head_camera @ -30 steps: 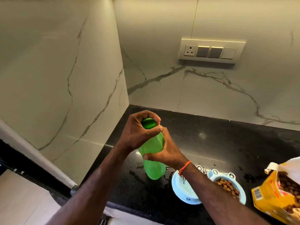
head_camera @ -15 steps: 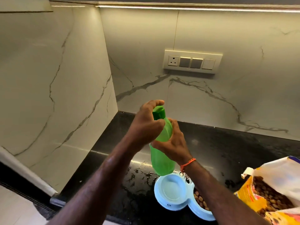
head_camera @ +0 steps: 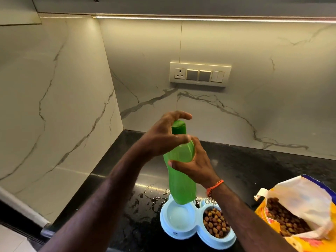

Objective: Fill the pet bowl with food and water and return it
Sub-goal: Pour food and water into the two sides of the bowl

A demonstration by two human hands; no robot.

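Green bottle [head_camera: 179, 171] is held upright above the pet bowl [head_camera: 197, 226] on the table [head_camera: 254, 166]: right hand [head_camera: 193, 165] fingers clamped on its body, left hand [head_camera: 163, 137] fingers curled round the cap.

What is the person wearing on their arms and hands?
Both forearms are bare as far as the view shows, with no sleeves, and neither the left hand nor the right hand wears a glove. No rings or watch can be seen. The only thing worn is a thin orange thread band tied round the right wrist, with a short loose end hanging below it.
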